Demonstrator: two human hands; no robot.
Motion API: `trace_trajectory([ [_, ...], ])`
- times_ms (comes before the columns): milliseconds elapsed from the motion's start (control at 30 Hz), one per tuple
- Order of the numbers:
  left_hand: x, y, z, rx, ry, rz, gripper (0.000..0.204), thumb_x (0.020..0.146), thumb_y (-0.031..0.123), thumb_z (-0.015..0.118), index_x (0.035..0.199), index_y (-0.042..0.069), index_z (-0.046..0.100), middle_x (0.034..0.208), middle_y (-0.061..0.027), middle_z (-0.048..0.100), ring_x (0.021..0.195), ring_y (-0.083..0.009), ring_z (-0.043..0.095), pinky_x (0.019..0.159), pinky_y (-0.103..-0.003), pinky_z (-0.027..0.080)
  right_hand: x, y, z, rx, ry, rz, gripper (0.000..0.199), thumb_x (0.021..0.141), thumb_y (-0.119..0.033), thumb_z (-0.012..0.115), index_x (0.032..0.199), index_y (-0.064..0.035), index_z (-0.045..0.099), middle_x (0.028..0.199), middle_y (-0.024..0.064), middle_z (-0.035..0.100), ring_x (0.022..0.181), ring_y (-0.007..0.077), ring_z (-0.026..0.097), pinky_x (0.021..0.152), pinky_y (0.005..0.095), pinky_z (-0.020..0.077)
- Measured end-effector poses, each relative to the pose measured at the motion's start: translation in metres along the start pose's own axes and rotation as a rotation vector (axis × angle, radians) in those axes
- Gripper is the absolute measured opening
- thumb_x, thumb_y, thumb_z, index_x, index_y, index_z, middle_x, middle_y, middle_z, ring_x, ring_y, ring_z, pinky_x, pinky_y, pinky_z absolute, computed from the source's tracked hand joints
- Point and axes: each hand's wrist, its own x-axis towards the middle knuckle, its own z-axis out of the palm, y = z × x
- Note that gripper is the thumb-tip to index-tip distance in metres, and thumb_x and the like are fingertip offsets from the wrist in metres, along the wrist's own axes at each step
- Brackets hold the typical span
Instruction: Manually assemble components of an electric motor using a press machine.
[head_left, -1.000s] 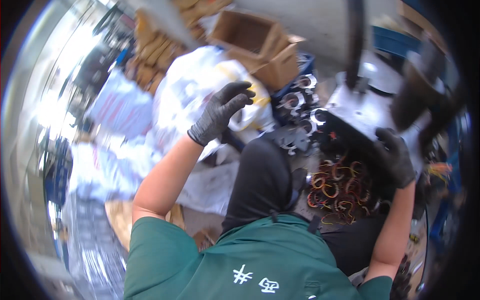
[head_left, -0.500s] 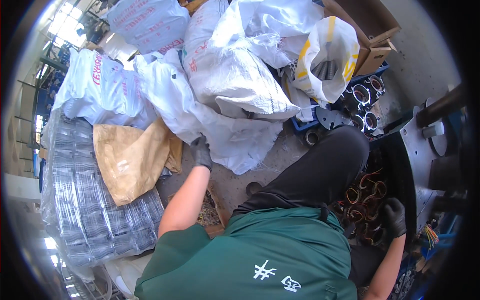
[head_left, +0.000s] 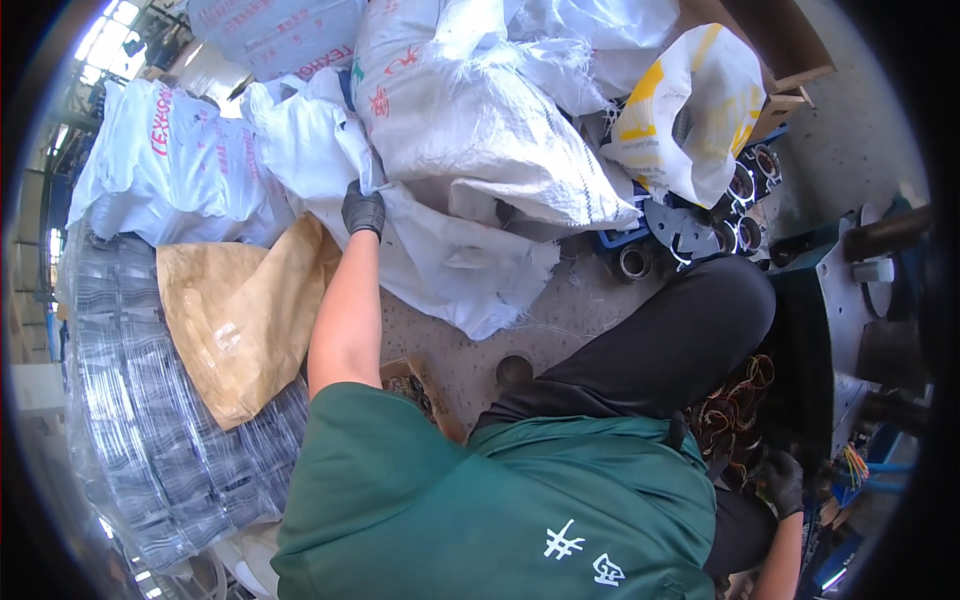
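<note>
While person crouches, gloved left hand [head_left: 363, 212] at frame centre-left grips white woven sack [head_left: 440, 255], likely to drag it; gloved right hand [head_left: 783, 482], lower right, grasp unclear, rests near copper wire coils [head_left: 735, 400].

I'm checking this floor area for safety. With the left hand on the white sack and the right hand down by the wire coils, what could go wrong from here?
1. The left hand reaches far out to a white woven sack that lies under a fuller sack; tugging it could bring that one sliding down.
2. The right hand rests near tangled wire coils by the machine, where the glove might snag.
</note>
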Motion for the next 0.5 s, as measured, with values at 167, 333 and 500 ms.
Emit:
trace_trajectory([
  [167, -0.035, -0.027, -0.019, -0.111, 0.044, 0.012, 0.04, 0.084, 0.015, 0.071, 0.122, 0.002, 0.068, 0.109, -0.0272, 0.075, 0.105, -0.0415, 0.073, 0.094, -0.046, 0.056, -0.008, 0.044, 0.006, 0.204, 0.104, 0.08, 0.021, 0.09, -0.004, 0.068, 0.11, 0.0039, 0.073, 0.099, 0.0147, 0.075, 0.093, 0.0258, 0.071, 0.085, 0.0376, 0.0554],
  [333, -0.107, -0.042, -0.022, -0.069, -0.092, 0.083, 0.042, 0.078, 0.008, 0.073, 0.118, -0.003, 0.066, 0.107, -0.0282, 0.074, 0.101, -0.0433, 0.072, 0.09, -0.046, 0.055, -0.003, 0.073, 0.016, 0.286, 0.078, 0.199, 0.031, 0.095, -0.005, 0.067, 0.124, 0.0078, 0.069, 0.114, 0.0157, 0.077, 0.105, 0.0229, 0.072, 0.096, 0.0351, 0.0552],
  [500, -0.204, -0.045, 0.007, -0.156, -0.168, 0.009, 0.044, 0.079, 0.011, 0.074, 0.121, 0.004, 0.063, 0.108, -0.0269, 0.074, 0.106, -0.0469, 0.07, 0.093, -0.051, 0.055, -0.002, 0.091, 0.016, 0.219, 0.047, 0.271, 0.026, 0.098, -0.004, 0.064, 0.12, 0.0073, 0.068, 0.11, 0.0127, 0.075, 0.1, 0.0208, 0.069, 0.093, 0.0352, 0.0552],
])
